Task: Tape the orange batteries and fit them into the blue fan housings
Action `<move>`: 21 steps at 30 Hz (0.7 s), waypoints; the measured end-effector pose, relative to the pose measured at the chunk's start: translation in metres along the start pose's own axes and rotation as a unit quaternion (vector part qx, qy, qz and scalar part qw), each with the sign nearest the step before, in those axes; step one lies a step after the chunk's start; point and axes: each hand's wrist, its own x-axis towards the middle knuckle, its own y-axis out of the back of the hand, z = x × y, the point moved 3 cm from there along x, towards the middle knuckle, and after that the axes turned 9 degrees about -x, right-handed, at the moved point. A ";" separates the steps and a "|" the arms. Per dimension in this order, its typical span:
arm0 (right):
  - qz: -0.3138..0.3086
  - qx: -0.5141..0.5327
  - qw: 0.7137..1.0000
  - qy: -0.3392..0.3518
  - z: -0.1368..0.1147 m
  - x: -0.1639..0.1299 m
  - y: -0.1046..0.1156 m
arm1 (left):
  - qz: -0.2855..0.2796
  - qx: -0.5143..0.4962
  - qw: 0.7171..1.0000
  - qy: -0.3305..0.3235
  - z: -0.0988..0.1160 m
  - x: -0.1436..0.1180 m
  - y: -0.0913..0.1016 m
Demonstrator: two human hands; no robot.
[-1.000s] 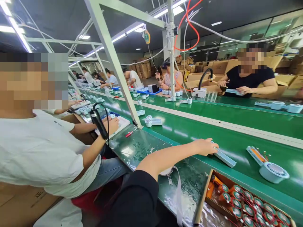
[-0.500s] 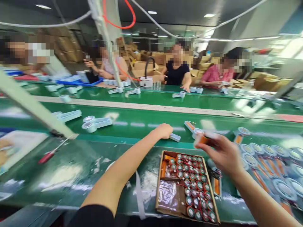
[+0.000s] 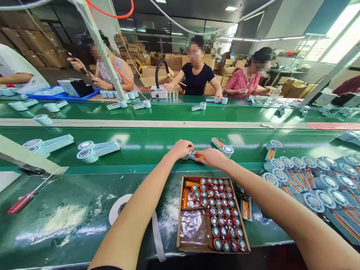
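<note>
Factory hall, stacked cartons at the back, strip lights overhead. Three co-workers (image 3: 197,71) seated beyond the far belt, well apart from both hands.

Green table (image 3: 70,210) directly below the forearms; green conveyor belt (image 3: 146,140) just beyond the fingertips, a pale divider strip (image 3: 168,123) farther out. Bare belt open to the left of the left hand up to two white fan housings (image 3: 95,150); to the right of the right hand, one open housing (image 3: 223,147) close by, then a dense cluster of more than ten housings (image 3: 303,176).

Cardboard box (image 3: 182,232) just below both wrists, one only, packed with red-wired round cells, too many to count. One tape roll (image 3: 118,206) under the left forearm; one red-handled screwdriver (image 3: 21,201) far left.

Left hand (image 3: 182,148) and right hand (image 3: 212,156) meeting at the near belt edge, both clenched around one small pale part (image 3: 193,155) with an orange cell, pinched between the fingertips.
</note>
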 end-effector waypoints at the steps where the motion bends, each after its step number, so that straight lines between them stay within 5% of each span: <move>1: -0.012 -0.003 1.000 -0.003 -0.001 0.002 0.002 | 0.005 -0.004 1.000 0.007 0.000 0.002 -0.001; 7: -0.034 0.074 0.992 -0.100 -0.006 0.005 0.033 | -0.006 0.007 0.999 0.047 0.012 0.015 -0.006; 14: 0.153 0.208 0.921 -0.293 0.011 -0.068 0.101 | 0.030 0.074 0.994 0.077 0.053 0.009 0.003; 17: 0.210 0.234 0.903 -0.294 0.024 -0.107 0.111 | 0.073 0.096 0.990 0.079 0.073 0.000 0.005; 21: 0.286 0.286 0.890 -0.211 0.040 -0.179 0.083 | 0.077 0.096 0.992 -0.027 0.125 -0.025 -0.020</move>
